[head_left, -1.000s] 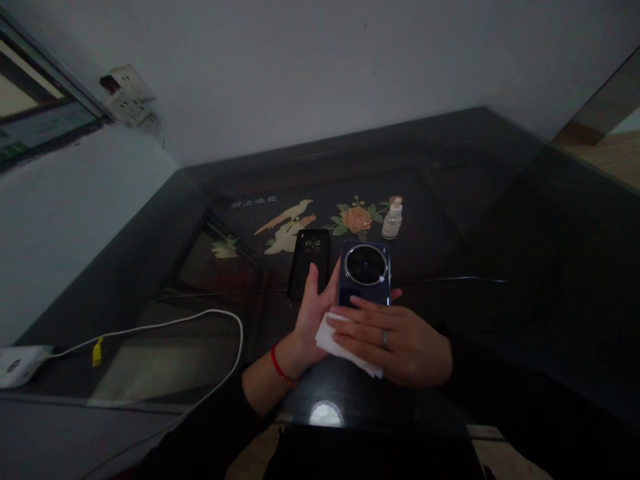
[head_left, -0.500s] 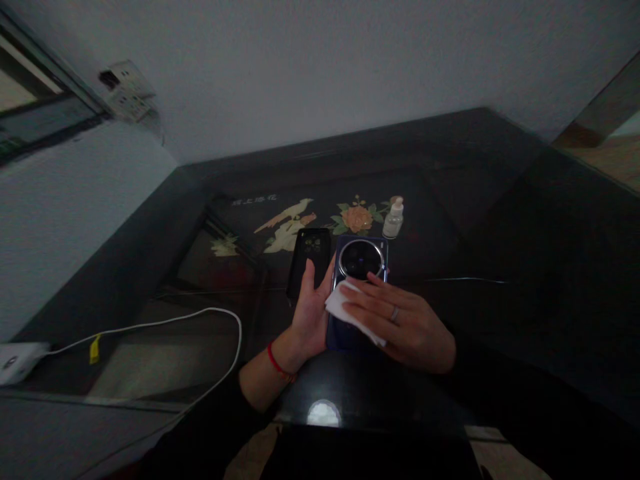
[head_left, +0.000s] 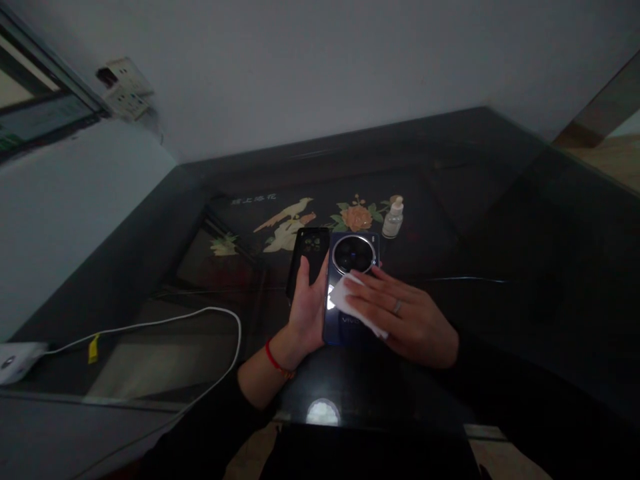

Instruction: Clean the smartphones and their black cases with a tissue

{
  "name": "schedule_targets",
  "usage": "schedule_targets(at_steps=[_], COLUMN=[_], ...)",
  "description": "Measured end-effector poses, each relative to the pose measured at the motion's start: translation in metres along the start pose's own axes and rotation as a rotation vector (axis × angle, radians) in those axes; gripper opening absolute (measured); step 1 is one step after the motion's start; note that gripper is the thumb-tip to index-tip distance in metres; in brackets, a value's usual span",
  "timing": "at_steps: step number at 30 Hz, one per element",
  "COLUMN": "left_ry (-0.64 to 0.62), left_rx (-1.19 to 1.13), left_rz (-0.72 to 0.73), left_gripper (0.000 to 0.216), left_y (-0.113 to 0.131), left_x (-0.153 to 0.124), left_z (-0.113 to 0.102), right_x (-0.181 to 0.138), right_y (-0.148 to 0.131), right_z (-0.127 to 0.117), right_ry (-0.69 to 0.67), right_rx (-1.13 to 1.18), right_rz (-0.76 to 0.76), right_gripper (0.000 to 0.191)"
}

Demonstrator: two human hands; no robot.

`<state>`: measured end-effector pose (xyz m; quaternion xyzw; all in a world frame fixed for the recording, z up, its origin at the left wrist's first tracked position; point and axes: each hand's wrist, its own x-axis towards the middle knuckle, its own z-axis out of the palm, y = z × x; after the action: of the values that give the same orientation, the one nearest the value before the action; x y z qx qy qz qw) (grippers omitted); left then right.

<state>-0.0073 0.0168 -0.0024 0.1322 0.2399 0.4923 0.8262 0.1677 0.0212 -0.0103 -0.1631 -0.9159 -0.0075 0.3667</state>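
A dark blue smartphone (head_left: 336, 327) with a large round camera ring lies back up in my left hand (head_left: 309, 313), which grips it from the left and beneath. Against the phone's back, below the camera, my right hand (head_left: 407, 317) presses a folded white cloth (head_left: 345, 294) under its fingers. Part of the brand lettering shows beneath the cloth's lower edge. Just behind my left thumb, a black phone case (head_left: 309, 248) rests on the table, partly hidden by that hand. The fingers under the phone are mostly out of sight.
A small dropper bottle (head_left: 393, 219) stands beyond the phone on the dark glossy table (head_left: 475, 200), which bears a bird and flower picture. At left, a white cable (head_left: 175, 320) with a yellow tag runs from a white box (head_left: 20, 362). Sockets (head_left: 127, 87) hang on the wall.
The phone has shifted slightly left and is turned a little, showing a bright reflection and some lettering. My right hand and the cloth have moved slightly across its back.
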Motion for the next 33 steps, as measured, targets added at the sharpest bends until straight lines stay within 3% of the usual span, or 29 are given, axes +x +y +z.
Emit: schedule_targets(at_steps=[3,5,11,18,20,26,29,33], left_ry=[-0.056,-0.083,0.015,-0.102,-0.124,-0.004,0.002,-0.069], left_rx=[0.028,0.043,0.008,0.027,0.039,0.018,0.017,0.016], left_rz=[-0.014,-0.014,0.055,0.019,0.021,0.054,0.043,0.019], left_gripper=[0.072,0.074,0.070,0.073,0.073,0.068,0.067,0.072], left_y=[0.001,0.003,0.006,0.008,0.009,0.007,0.007,0.011], left_x=[-0.001,-0.002,-0.001,-0.001,-0.001,-0.001,-0.001,-0.001], left_z=[0.002,0.003,0.002,0.005,0.004,0.000,0.001,0.005], right_x=[0.000,0.000,0.000,0.003,0.002,-0.004,-0.003,0.001], right_y=[-0.009,-0.013,0.013,-0.002,-0.003,0.023,0.023,0.004], right_z=[0.005,0.005,-0.010,-0.005,-0.005,-0.013,-0.013,-0.009], right_ry=[-0.062,-0.075,0.057,-0.054,-0.028,0.101,0.071,-0.001], right_rx=[0.111,0.139,-0.039,0.182,0.181,0.021,0.061,0.216], right_rz=[-0.216,-0.278,0.012,-0.307,-0.299,0.008,-0.047,-0.252], right_gripper=[0.026,0.026,0.028,0.029,0.027,0.027,0.024,0.028])
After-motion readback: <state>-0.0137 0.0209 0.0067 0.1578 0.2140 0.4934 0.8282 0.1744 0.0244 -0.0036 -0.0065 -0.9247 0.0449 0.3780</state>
